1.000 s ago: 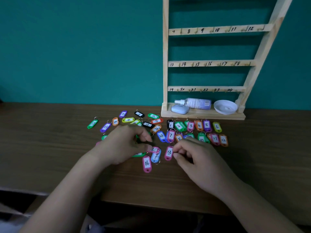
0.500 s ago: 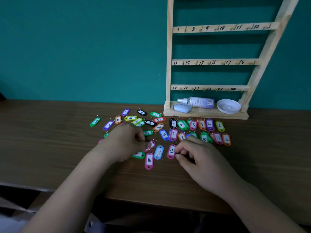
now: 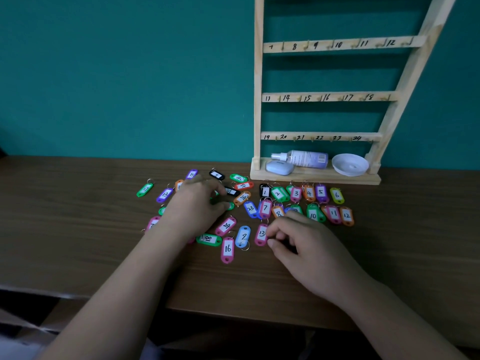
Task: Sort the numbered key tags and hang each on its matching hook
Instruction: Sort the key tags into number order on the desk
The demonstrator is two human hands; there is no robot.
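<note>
On a wooden desk [image 3: 78, 229] before a numbered hook rack [image 3: 327, 97], the right hand [image 3: 309, 248] pinches the edge of the pink tag 13 [image 3: 260, 233], which lies flat, while the left hand [image 3: 194, 209] curls over the scattered key tags [image 3: 227, 249], whether gripping one cannot be told.

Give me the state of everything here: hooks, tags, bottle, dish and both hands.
Hooks, those in view bare.
Tags, all lying on table.
Bottle, on its side.
Dish, upright, empty.
Left hand, over tags, grip hidden.
Right hand, fingers curled beside tag 13, grip unclear.
</note>
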